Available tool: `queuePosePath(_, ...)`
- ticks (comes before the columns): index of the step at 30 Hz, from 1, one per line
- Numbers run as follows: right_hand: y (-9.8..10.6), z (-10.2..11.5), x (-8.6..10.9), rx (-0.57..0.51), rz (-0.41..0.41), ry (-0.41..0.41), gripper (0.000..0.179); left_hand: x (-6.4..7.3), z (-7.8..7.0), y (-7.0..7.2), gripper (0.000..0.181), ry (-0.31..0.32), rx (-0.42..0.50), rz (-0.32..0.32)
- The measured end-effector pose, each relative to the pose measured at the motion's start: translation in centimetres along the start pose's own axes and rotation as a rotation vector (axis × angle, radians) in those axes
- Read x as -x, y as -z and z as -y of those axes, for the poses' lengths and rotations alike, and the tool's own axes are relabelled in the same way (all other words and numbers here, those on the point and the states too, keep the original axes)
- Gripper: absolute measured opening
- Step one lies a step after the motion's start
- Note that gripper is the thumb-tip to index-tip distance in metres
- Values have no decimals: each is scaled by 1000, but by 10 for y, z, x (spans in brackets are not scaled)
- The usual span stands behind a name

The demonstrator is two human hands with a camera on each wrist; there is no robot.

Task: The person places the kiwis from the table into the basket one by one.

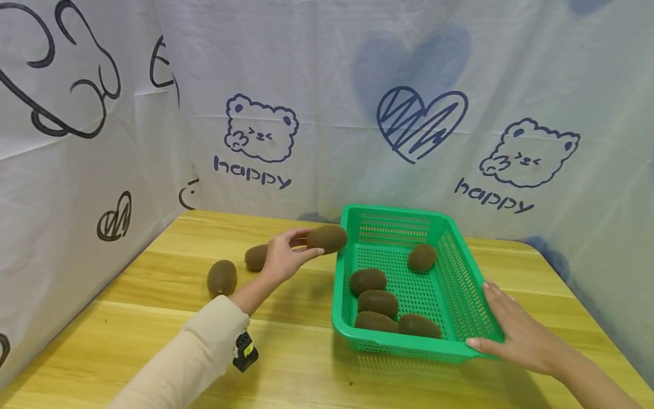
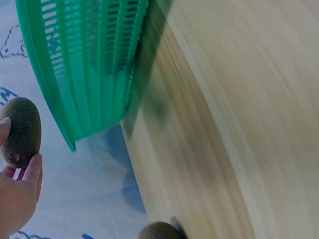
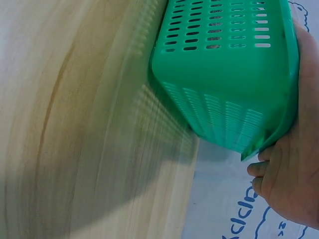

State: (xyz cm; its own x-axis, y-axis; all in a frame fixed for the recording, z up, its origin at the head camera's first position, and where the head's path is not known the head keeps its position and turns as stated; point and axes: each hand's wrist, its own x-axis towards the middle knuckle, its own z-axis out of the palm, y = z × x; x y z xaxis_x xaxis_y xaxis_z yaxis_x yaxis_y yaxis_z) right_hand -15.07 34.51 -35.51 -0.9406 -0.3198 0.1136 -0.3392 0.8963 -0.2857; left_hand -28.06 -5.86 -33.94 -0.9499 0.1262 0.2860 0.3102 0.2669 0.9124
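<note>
My left hand (image 1: 286, 255) holds a brown kiwi (image 1: 327, 239) between thumb and fingers, raised beside the left rim of a green plastic basket (image 1: 403, 338). In the left wrist view, the thumb lies on one side of the held kiwi (image 2: 21, 132) and fingertips on its lower end. My right hand (image 1: 526, 332) grips the near right corner of the basket, thumb over the front rim and fingers along the right side. Inside the basket lie several kiwis (image 1: 378, 304), most of them toward the near left, with one kiwi (image 1: 422, 258) farther back.
Two loose kiwis lie on the wooden table (image 1: 296, 341) left of the basket: one kiwi (image 1: 222, 278) near the left forearm, another kiwi (image 1: 255, 258) partly behind the left hand. A printed white cloth (image 1: 327, 113) hangs behind the table and along its left side.
</note>
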Motion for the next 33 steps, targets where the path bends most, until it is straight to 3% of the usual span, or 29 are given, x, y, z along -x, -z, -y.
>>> queuePosePath(13, -3, -2, 1, -18, 4, -1, 98, 13, -27, -42, 43, -76, 93, 127)
queuePosePath(22, -2, -2, 0, -35, 9, -11, 98, 21, -42, -72, 42, -136, 57, 258)
queuePosePath(27, -2, -2, 0, -42, 10, -14, 98, 23, -45, -88, 40, -218, -21, 320)
queuePosePath(33, -1, -1, -1, -48, 9, -17, 98, 23, -49, -102, 42, -284, -224, 435)
